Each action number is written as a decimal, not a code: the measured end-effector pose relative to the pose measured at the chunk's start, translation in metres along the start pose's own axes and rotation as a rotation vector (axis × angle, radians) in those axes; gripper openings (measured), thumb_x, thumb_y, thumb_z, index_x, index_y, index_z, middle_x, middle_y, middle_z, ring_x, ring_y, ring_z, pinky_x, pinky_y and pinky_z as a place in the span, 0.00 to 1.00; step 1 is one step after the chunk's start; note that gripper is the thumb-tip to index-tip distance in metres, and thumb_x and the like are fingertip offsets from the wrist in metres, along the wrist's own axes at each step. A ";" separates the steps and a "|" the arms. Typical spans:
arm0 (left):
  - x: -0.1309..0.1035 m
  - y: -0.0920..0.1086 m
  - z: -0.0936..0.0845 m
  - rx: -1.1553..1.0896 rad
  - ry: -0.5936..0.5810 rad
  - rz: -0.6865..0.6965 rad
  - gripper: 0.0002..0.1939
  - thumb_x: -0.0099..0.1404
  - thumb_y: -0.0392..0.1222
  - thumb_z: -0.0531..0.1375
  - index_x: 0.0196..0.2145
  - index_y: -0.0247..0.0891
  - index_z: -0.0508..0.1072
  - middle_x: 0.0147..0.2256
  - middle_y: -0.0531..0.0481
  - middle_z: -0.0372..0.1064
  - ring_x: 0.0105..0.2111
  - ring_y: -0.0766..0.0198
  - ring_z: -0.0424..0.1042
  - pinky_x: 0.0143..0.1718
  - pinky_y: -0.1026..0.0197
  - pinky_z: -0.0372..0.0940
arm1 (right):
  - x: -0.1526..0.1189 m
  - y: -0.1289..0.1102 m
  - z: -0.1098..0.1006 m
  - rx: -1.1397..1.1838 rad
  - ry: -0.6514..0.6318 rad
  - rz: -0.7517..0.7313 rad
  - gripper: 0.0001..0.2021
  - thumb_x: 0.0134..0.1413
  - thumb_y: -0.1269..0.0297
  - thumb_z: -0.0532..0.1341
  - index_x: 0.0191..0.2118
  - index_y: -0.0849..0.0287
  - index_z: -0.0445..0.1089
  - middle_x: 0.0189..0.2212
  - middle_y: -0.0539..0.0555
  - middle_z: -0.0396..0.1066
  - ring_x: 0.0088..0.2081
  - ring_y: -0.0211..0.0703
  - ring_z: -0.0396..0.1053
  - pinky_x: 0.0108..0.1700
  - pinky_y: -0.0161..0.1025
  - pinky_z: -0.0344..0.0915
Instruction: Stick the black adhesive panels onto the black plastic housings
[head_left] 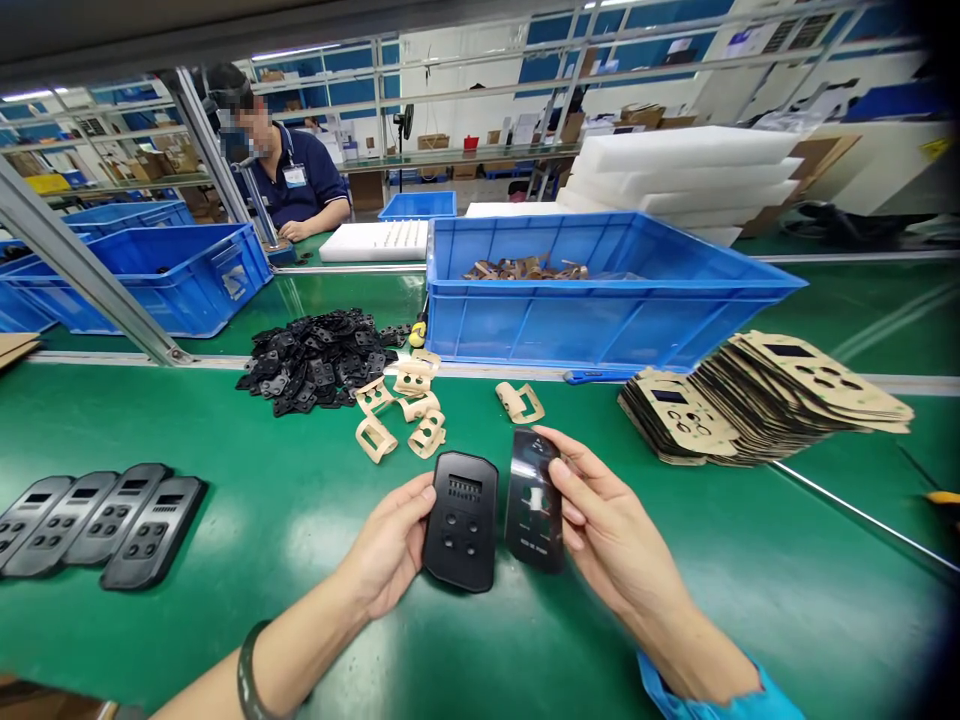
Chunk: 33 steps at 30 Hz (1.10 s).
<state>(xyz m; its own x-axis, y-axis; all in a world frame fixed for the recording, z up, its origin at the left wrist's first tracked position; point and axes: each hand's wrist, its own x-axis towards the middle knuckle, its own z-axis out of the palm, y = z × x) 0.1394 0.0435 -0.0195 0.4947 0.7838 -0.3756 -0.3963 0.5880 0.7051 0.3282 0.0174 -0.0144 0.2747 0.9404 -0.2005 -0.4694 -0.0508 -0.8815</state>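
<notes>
My left hand is closed on the left edge of a black plastic housing, which has a window slot near its top and several round buttons or holes below. Just to its right, my right hand pinches a glossy black faceplate with cut-outs and small white print. The faceplate is held tilted beside the housing, with a narrow gap between them. Beyond the hands lie several curled pieces of tan backing paper, and one more curled piece sits apart from them.
Black housings overlap at the left. A heap of small black parts lies farther back. Stacked tan-backed panels stand at the right near a metal rod. A blue bin holds tan scraps. A co-worker sits across.
</notes>
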 end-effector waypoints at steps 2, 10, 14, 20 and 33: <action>-0.001 -0.001 0.001 0.000 0.005 -0.004 0.20 0.59 0.43 0.64 0.48 0.31 0.72 0.45 0.40 0.73 0.40 0.59 0.72 0.43 0.59 0.64 | -0.002 0.004 0.000 -0.069 -0.035 -0.052 0.22 0.44 0.55 0.71 0.47 0.53 0.73 0.19 0.42 0.53 0.16 0.26 0.48 0.13 0.22 0.53; -0.001 -0.010 0.000 -0.012 -0.064 -0.019 0.19 0.64 0.43 0.59 0.51 0.33 0.71 0.46 0.39 0.73 0.46 0.53 0.71 0.47 0.54 0.64 | -0.011 0.022 0.005 -0.365 -0.204 -0.108 0.18 0.54 0.54 0.64 0.50 0.53 0.70 0.26 0.45 0.58 0.13 0.27 0.61 0.16 0.29 0.59; -0.001 -0.013 -0.001 -0.030 -0.087 -0.035 0.18 0.65 0.41 0.57 0.51 0.34 0.70 0.46 0.40 0.73 0.46 0.54 0.71 0.47 0.55 0.63 | -0.011 0.025 0.007 -0.415 -0.220 -0.140 0.17 0.56 0.55 0.62 0.50 0.53 0.69 0.28 0.45 0.58 0.14 0.27 0.62 0.17 0.30 0.60; 0.000 -0.015 -0.001 -0.048 -0.053 -0.032 0.16 0.65 0.39 0.58 0.50 0.34 0.70 0.40 0.43 0.74 0.37 0.63 0.72 0.39 0.63 0.64 | -0.010 0.030 0.004 -0.449 -0.231 -0.163 0.16 0.56 0.57 0.62 0.50 0.51 0.69 0.30 0.45 0.55 0.14 0.27 0.62 0.17 0.29 0.61; -0.002 -0.023 -0.002 0.171 -0.147 0.099 0.24 0.61 0.43 0.63 0.55 0.37 0.66 0.47 0.42 0.71 0.47 0.54 0.69 0.48 0.57 0.61 | -0.007 0.038 -0.001 -0.640 -0.174 -0.243 0.22 0.56 0.57 0.61 0.57 0.49 0.63 0.33 0.47 0.54 0.18 0.28 0.60 0.16 0.31 0.63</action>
<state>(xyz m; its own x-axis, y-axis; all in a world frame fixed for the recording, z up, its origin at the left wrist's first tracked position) 0.1460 0.0293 -0.0361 0.5720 0.7910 -0.2171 -0.3177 0.4577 0.8304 0.3094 0.0088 -0.0469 0.1463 0.9875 0.0581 0.1883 0.0299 -0.9816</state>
